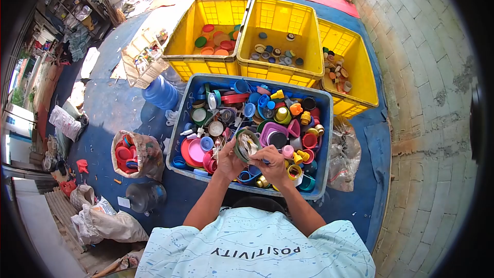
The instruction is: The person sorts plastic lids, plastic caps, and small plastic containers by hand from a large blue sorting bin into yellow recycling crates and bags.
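My left hand [230, 161] grips a round green-rimmed lid [238, 150] by its left side, above the near part of a blue-grey tub [326, 139]. Inside the lid shows a crumpled whitish lining [249, 143]. At the lid's lower right edge, my right hand [271, 166] has its fingers pinched together against it. A small blue spot shows by those fingers; I cannot make out what it is. Mixed plastic caps and lids fill the tub, among them a pink lid [196, 150], a purple dish [271, 132] and a yellow-green cap [282, 115].
Behind the tub stand yellow crates with sorted caps: a left crate [200, 62], a middle crate [280, 75] and a right crate [360, 104]. A sack of red lids [149, 154] and a water jug [146, 197] are at left; a filled bag [343, 157] touches the tub's right side.
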The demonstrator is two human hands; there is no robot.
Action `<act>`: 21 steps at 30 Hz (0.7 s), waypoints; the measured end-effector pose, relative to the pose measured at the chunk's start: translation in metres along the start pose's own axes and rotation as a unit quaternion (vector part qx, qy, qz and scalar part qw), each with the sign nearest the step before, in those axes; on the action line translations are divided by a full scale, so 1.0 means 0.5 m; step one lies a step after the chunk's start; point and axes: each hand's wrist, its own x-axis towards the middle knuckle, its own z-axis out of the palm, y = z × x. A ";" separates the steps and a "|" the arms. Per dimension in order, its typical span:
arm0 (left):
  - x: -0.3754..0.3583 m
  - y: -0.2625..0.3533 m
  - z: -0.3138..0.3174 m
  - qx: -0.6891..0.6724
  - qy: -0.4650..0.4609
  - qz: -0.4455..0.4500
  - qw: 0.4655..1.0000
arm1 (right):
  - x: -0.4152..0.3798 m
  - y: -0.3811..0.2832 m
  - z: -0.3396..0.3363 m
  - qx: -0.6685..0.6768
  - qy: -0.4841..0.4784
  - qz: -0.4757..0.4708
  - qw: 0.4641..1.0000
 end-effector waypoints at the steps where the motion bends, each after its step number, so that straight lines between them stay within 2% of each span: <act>1: -0.006 0.002 0.008 0.001 0.003 0.014 1.000 | 0.003 0.001 -0.001 0.006 -0.004 -0.007 1.000; 2: -0.014 0.004 0.013 -0.015 0.007 0.035 0.999 | 0.004 0.004 -0.001 0.009 -0.017 -0.002 1.000; 5: -0.048 0.009 0.022 -0.060 0.026 0.095 0.993 | 0.024 -0.010 0.012 0.003 -0.065 -0.078 0.995; 6: -0.064 0.016 0.025 -0.072 0.034 0.117 0.990 | 0.028 -0.025 0.023 0.001 -0.088 -0.076 0.993; 11: -0.171 0.056 -0.005 -0.095 0.069 0.216 0.969 | 0.047 -0.086 0.107 -0.018 -0.190 -0.148 0.970; 16: -0.265 0.111 -0.064 -0.074 0.075 0.266 0.958 | 0.046 -0.124 0.222 0.004 -0.249 -0.175 0.953; 19: -0.303 0.158 -0.086 -0.092 0.073 0.266 0.957 | 0.046 -0.139 0.285 0.029 -0.264 -0.164 0.950; 21: -0.329 0.187 -0.099 -0.076 0.110 0.256 0.957 | 0.056 -0.152 0.331 0.053 -0.270 -0.149 0.950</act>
